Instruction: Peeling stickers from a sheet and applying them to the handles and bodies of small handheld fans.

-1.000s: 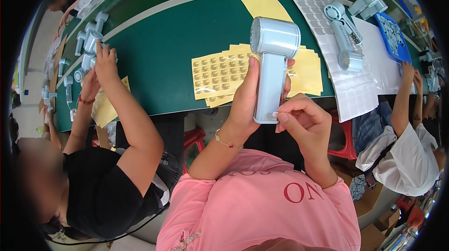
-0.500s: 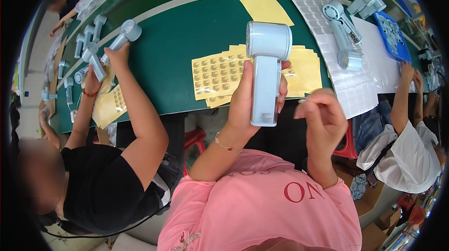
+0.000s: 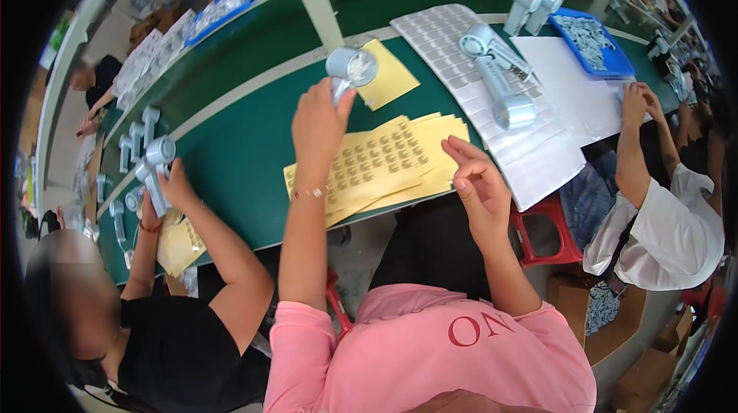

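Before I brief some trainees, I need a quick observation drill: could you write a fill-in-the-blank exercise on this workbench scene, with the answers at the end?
1. The person's ____ hand holds a light-blue fan.
2. The stacked printed sheets between the person's two hands are ____ in colour.
3. The tray of small parts, on the right of the green table, is ____ in colour.
4. The shirt of the person wearing the camera is ____.

Missing words: left; yellow; blue; pink.
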### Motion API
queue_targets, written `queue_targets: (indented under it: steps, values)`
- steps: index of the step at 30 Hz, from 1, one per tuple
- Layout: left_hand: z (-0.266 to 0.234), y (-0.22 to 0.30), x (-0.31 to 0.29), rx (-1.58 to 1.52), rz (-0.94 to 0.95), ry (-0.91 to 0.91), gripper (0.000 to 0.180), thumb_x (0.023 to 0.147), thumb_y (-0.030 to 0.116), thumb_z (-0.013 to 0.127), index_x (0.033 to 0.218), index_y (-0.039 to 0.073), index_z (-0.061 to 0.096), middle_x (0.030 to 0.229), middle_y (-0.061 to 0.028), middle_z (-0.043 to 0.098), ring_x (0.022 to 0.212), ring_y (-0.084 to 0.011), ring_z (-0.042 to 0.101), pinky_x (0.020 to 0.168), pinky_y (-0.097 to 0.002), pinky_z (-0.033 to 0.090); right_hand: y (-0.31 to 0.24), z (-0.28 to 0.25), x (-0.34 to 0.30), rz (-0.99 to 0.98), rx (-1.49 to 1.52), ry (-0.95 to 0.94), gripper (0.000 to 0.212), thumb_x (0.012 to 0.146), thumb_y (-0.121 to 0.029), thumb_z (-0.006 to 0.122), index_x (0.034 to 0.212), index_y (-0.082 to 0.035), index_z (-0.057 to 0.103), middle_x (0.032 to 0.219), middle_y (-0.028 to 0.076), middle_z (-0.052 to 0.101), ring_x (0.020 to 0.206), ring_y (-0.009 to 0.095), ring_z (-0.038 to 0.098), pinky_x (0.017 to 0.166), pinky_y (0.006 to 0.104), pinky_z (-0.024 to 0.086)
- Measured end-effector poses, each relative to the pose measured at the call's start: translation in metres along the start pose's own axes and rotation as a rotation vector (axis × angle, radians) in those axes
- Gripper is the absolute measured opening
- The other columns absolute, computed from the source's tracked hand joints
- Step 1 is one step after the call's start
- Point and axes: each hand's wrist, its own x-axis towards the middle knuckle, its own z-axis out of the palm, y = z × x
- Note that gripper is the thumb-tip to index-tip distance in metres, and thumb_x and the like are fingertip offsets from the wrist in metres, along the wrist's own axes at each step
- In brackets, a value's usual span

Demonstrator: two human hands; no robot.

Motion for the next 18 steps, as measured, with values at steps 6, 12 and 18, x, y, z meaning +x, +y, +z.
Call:
queue_targets:
  steps: [6,12,18]
  values:
    - [0.015,-0.039,-0.001,0.351,0.131,-0.153,0.038,0.082,0.035,0.057,0.11,0.009,0.051,0.093,-0.007,0.056,0.087,-0.0257,0.051,0.072,-0.0402,0.039,-0.007,-0.045,-0.021,0.078,-0.087,0.072,0.005,0.085,0.004,0.05,0.087,0.0,0.051,0.127,0.017,0.043,0.121,0.028,0.044,0.098,0.0337,0.034]
    - [-0.001,0.008,0.02,0.42,-0.029,-0.269,0.067,0.07,0.023,0.072,0.128,0.008,0.042,0.134,-0.0104,0.04,0.122,-0.0298,0.039,0.1,-0.0468,0.032,-0.014,-0.089,-0.036,0.047,-0.316,0.287,0.003,0.084,-0.002,0.057,0.083,0.0,0.055,0.098,0.009,0.05,0.093,0.017,0.053,0.084,0.0296,0.043]
    - [0.098,0.126,0.083,-0.041,0.778,-0.205,0.05,0.074,-0.003,0.055,0.118,0.018,0.053,0.134,-0.0112,0.04,0.125,-0.0272,0.037,0.105,-0.0367,0.031,-0.027,-0.091,-0.037,0.082,-0.294,0.235,0.005,0.081,0.003,0.058,0.082,0.001,0.054,0.084,0.006,0.05,0.074,0.014,0.052,0.067,0.0237,0.045]
